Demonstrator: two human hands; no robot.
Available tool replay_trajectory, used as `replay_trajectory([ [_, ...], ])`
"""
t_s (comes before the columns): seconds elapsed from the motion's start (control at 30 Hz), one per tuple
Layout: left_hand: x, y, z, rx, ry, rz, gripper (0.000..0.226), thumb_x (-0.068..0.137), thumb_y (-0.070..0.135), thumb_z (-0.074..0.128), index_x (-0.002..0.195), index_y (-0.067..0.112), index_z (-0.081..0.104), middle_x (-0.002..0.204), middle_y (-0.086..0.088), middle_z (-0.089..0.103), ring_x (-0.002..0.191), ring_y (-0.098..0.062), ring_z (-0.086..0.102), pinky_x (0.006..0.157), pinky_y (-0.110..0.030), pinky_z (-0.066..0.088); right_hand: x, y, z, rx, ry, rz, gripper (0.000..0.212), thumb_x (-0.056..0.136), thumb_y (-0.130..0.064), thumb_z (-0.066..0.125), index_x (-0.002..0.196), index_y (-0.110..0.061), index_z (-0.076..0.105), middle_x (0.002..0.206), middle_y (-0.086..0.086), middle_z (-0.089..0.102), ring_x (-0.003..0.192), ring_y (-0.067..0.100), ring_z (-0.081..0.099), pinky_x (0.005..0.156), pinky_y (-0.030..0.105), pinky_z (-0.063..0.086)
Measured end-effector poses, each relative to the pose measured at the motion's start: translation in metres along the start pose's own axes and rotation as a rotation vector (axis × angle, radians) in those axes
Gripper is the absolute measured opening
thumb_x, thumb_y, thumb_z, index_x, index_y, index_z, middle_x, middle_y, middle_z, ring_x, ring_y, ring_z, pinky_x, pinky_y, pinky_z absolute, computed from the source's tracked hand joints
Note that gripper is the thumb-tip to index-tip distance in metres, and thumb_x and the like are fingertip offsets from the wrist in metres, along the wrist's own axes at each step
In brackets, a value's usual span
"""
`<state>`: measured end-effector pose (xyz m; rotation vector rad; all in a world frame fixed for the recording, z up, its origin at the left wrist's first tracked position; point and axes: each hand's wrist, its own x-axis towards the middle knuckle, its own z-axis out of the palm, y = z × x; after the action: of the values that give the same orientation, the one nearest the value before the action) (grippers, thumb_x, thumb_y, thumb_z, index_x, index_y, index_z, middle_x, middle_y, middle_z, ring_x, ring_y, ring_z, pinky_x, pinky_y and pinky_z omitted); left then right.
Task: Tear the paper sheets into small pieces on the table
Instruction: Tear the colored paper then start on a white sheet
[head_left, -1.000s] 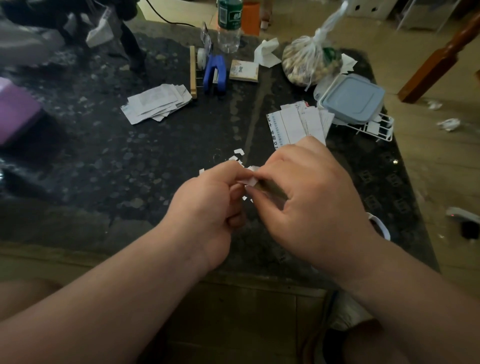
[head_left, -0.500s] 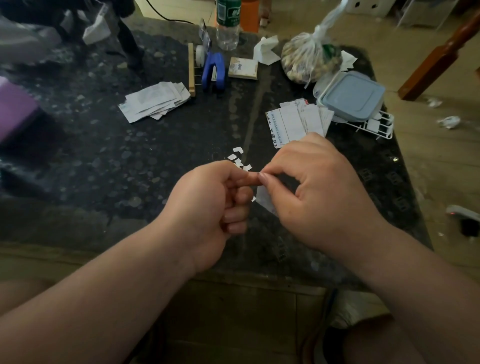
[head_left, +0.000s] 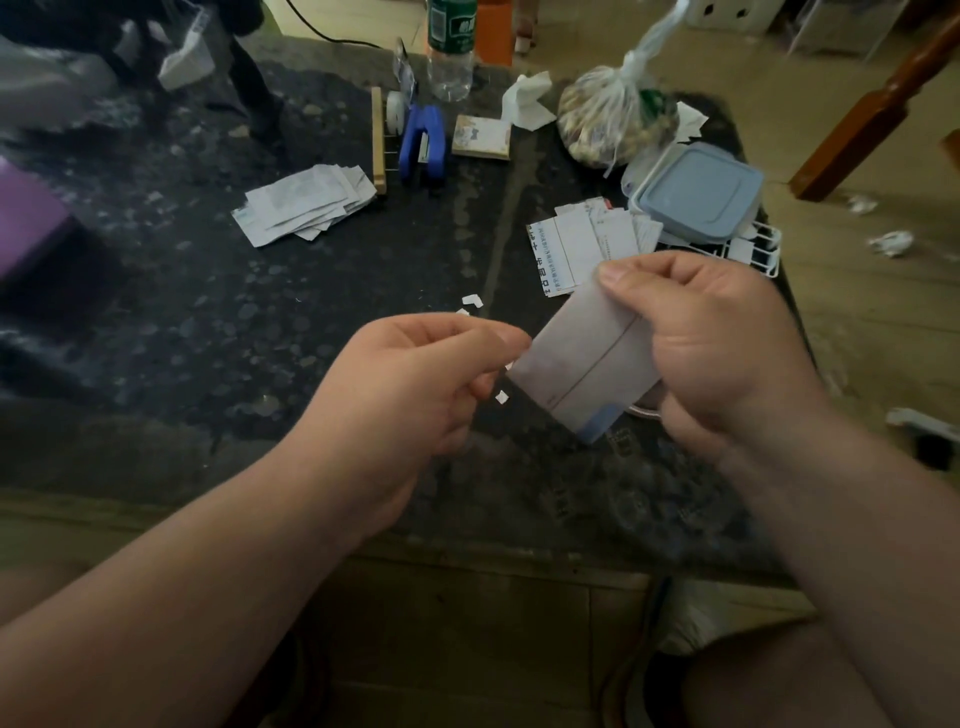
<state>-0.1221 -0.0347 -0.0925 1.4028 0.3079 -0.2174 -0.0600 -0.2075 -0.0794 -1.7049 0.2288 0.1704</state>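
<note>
One sheet (head_left: 582, 358) in right hand (head_left: 727, 353), two stacks (head_left: 306, 205) (head_left: 587, 244)

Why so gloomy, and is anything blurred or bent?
Head view: dim light on the dark speckled table, brighter wooden floor at right; fingertips of the left hand motion-blurred, white paper sheet in the right hand sharper; wide lens bows the edges.

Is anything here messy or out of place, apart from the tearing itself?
Yes: crumpled paper wads lie on the floor right of the table, off the work surface. The tiny scraps on it are just torn bits.
</note>
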Motion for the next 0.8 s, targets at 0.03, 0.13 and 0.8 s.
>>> replay_trajectory([
  [0.03, -0.001, 0.002, -0.001, 0.057, 0.03, 0.031, 0.015, 0.087, 0.025, 0.076, 0.086, 0.01, 0.079, 0.061, -0.003, 0.05, 0.044, -0.011, 0.033, 0.043, -0.022, 0.027, 0.001, -0.002, -0.003, 0.031, -0.057, 0.044, 0.016, 0.091, -0.019, 0.073, 0.075, -0.015, 0.073, 0.071, -0.002, 0.071, 0.074, 0.016, 0.065, 0.07, 0.04, 0.055],
  [0.13, -0.002, 0.009, -0.003, 0.24, 0.011, 0.059, 0.021, 0.076, 0.045, 0.074, 0.085, 0.026, 0.079, 0.063, 0.013, 0.067, 0.05, 0.0, 0.055, 0.049, -0.013, 0.04, -0.003, 0.0, -0.006, 0.002, -0.266, 0.104, 0.009, 0.085, -0.02, 0.075, 0.081, -0.012, 0.076, 0.083, 0.007, 0.074, 0.082, 0.022, 0.067, 0.078, 0.044, 0.057],
  [0.8, 0.003, -0.006, 0.003, 0.411, 0.045, -0.078, 0.026, 0.087, 0.037, 0.077, 0.066, 0.022, 0.076, 0.057, -0.001, 0.063, 0.057, -0.017, 0.054, 0.061, -0.037, 0.046, -0.013, 0.027, -0.014, -0.169, -0.218, 0.015, 0.012, 0.094, -0.02, 0.07, 0.086, -0.014, 0.077, 0.086, 0.002, 0.079, 0.083, 0.018, 0.075, 0.071, 0.038, 0.063],
])
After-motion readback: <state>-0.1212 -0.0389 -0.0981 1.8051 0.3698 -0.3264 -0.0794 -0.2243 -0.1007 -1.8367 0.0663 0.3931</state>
